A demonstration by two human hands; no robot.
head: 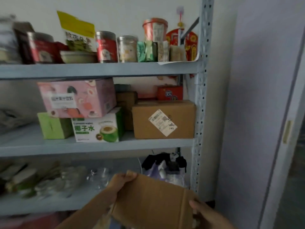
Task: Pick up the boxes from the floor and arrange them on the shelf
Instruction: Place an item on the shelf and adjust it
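I hold a plain brown cardboard box [153, 202] low in front of the grey metal shelf [99, 146]. My left hand [118, 184] grips its far left corner, fingertips curled over the top edge. My right hand [206, 215] grips its right side, thumb on top. On the middle shelf board stand a labelled brown box [163, 119], a white and green coconut water box [97, 128], a green box [54, 128] and a pink box [77, 98] stacked on those two.
Jars, tins and packets [107, 47] crowd the top board. A small red box [170, 93] and brown boxes [127, 103] sit behind on the middle board. Clear bags and a dark bundle [165, 161] fill the lower board. The perforated upright [200, 96] and a wall stand at right.
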